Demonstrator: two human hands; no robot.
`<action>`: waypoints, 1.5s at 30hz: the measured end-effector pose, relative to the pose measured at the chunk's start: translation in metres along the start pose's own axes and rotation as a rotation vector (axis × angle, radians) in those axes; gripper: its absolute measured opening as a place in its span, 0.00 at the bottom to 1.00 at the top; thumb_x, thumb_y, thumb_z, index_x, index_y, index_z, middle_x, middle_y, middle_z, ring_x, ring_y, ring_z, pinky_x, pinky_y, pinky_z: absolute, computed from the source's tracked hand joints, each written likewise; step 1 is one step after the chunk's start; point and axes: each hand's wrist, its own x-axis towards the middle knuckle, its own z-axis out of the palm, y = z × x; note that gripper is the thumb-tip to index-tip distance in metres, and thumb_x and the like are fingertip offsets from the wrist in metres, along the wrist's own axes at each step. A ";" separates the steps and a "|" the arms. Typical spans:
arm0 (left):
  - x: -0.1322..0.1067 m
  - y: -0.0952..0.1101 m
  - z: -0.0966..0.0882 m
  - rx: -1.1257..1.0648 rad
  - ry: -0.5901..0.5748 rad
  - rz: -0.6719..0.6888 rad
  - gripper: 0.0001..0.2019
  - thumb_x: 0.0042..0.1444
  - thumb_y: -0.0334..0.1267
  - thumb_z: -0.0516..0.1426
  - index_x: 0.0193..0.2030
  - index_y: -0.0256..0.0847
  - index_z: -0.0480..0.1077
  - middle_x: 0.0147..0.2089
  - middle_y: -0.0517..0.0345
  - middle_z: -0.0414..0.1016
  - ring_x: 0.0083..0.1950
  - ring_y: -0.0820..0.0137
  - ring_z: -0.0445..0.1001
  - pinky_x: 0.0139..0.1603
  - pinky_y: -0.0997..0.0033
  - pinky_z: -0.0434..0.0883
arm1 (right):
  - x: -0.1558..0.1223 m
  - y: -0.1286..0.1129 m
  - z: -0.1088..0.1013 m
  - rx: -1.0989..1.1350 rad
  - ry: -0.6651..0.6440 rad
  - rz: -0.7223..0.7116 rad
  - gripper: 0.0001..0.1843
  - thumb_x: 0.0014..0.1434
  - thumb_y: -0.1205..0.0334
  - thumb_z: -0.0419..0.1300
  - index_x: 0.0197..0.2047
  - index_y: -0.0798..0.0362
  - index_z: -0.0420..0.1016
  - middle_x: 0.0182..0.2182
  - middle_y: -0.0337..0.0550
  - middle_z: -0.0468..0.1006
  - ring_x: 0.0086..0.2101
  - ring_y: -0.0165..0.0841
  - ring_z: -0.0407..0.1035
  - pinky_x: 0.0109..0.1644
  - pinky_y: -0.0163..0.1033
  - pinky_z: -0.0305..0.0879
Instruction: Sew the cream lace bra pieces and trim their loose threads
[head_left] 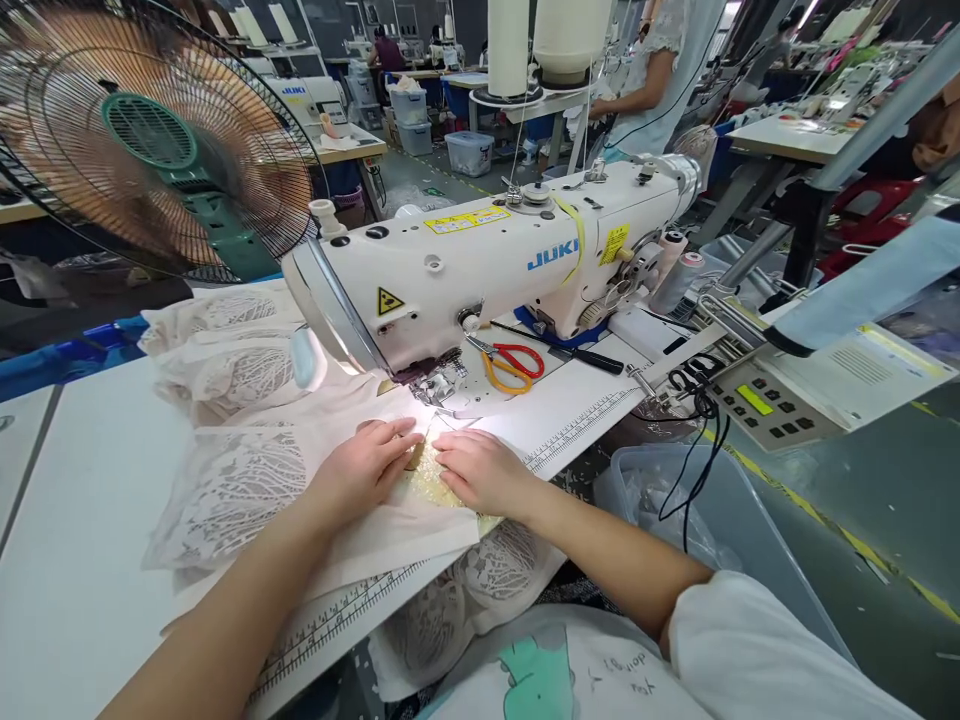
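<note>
Under the head of the white JUKI sewing machine (480,270) lies a beige garment with lace panels (352,540). My left hand (367,465) rests on it left of the presser foot (435,385), fingers stretched out and lying on the cloth. From the right, my right hand (480,470) lies over a pale yellow lace piece (431,475), its fingers slightly bent and pressing down. The fingertips of both hands are close together just in front of the foot. Whether any cloth is pinched under the fingers is hidden.
Red-and-orange-handled scissors (514,365) and a black-handled tool (600,360) lie behind my right hand. More lace garments (232,340) are heaped at left, near a large fan (157,140). A control panel (772,405) and plastic bin (720,520) stand right. Another person (652,85) stands behind.
</note>
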 end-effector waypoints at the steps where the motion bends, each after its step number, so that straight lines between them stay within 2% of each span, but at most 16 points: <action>1: 0.000 -0.001 0.000 -0.010 0.001 -0.002 0.21 0.64 0.44 0.42 0.48 0.43 0.74 0.54 0.48 0.75 0.47 0.63 0.75 0.44 0.64 0.74 | 0.000 0.000 0.000 0.001 -0.001 -0.001 0.07 0.59 0.66 0.56 0.38 0.56 0.75 0.46 0.51 0.78 0.49 0.40 0.71 0.54 0.45 0.66; 5: 0.002 -0.003 0.001 -0.040 -0.010 -0.012 0.23 0.64 0.44 0.41 0.48 0.41 0.75 0.53 0.46 0.76 0.47 0.62 0.75 0.45 0.63 0.74 | -0.002 0.001 0.000 0.004 0.010 0.000 0.08 0.59 0.67 0.56 0.39 0.58 0.76 0.46 0.52 0.78 0.49 0.41 0.71 0.55 0.45 0.67; 18: 0.006 -0.010 0.002 -0.104 -0.080 -0.093 0.21 0.61 0.43 0.43 0.49 0.44 0.75 0.56 0.49 0.74 0.53 0.62 0.74 0.51 0.63 0.72 | -0.003 0.002 0.001 0.018 0.002 0.021 0.06 0.59 0.66 0.56 0.37 0.55 0.75 0.47 0.49 0.78 0.50 0.40 0.70 0.56 0.45 0.66; 45: 0.008 -0.016 0.003 -0.133 -0.093 -0.128 0.21 0.61 0.45 0.44 0.50 0.47 0.75 0.58 0.53 0.73 0.55 0.64 0.72 0.54 0.64 0.71 | -0.003 0.000 -0.001 0.021 -0.023 0.035 0.07 0.60 0.66 0.56 0.37 0.56 0.75 0.47 0.52 0.78 0.51 0.40 0.70 0.56 0.46 0.65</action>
